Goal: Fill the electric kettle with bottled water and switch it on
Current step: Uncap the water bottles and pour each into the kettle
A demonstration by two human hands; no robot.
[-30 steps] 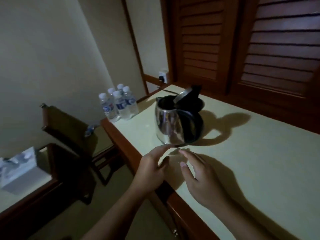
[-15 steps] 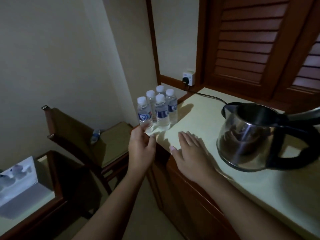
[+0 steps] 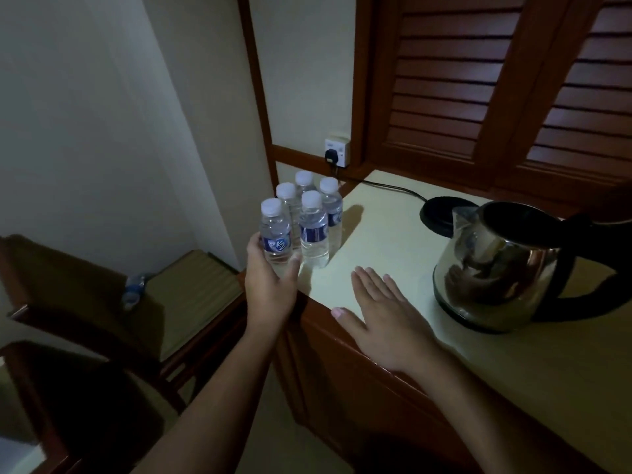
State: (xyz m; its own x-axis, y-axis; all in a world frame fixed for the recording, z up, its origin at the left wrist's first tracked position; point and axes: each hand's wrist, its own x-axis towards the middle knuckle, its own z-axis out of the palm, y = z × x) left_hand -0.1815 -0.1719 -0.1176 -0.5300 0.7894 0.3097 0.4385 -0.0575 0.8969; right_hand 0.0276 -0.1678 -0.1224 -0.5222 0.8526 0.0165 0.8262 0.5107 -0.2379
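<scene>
Several small water bottles with white caps stand at the left corner of the cream counter. My left hand grips the front-left bottle around its lower half. My right hand lies flat and open on the counter near its front edge, holding nothing. To its right stands the steel electric kettle with a black handle and its lid open, off its black base, which lies just behind it.
The base's black cord runs to a plug in the wall socket. Dark louvred wooden doors rise behind the counter. A wooden chair with a bottle lying on its seat stands left of the counter.
My left hand has reached forward and closed around the front-left bottle. My right hand stays flat on the counter. The view has come closer to the bottles.
</scene>
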